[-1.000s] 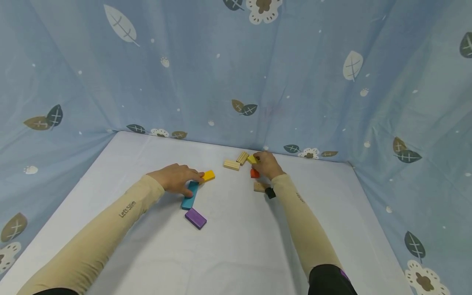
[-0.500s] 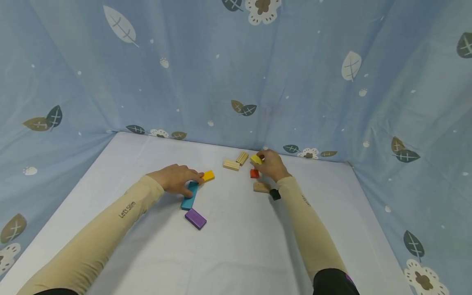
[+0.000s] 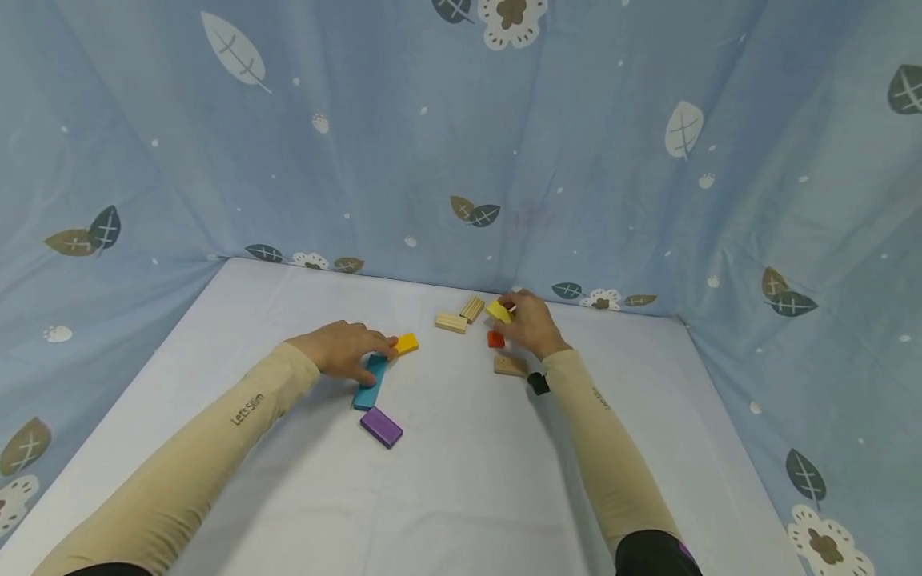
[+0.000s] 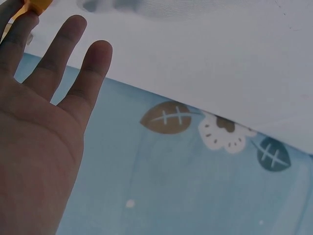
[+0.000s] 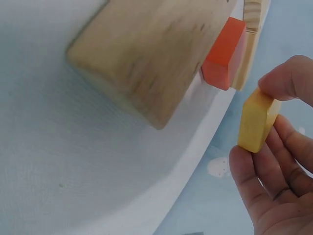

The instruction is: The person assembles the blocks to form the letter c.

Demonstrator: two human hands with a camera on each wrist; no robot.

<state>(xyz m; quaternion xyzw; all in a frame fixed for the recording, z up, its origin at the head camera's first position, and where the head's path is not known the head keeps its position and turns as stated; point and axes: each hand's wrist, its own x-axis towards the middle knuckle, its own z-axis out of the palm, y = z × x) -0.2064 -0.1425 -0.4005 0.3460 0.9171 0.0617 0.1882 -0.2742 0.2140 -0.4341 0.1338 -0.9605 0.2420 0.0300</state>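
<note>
My right hand (image 3: 535, 326) pinches a small yellow block (image 3: 499, 310) between thumb and fingertips, near the back of the white table. In the right wrist view that yellow block (image 5: 255, 123) has slanted faces, with a red-orange block (image 5: 226, 56) beyond it. Over on the left, my left hand (image 3: 338, 349) has its fingers loosely extended. One fingertip touches an orange-yellow block (image 3: 407, 344), and the thumb rests at a long teal block (image 3: 366, 395). The left wrist view shows the other fingers spread apart, with the orange block (image 4: 39, 5) at the upper corner.
Two ridged wooden blocks, one lying sideways (image 3: 450, 323) and one angled (image 3: 472, 310), are left of the right hand. A plain wooden block (image 3: 508, 366) lies nearer, below the red one. A purple block (image 3: 382, 427) lies closest. A blue patterned curtain (image 3: 403, 160) borders the table (image 3: 461, 496).
My right hand has shifted right with the yellow block, away from the ridged wooden block, then slightly back left. My left hand stays in place.
</note>
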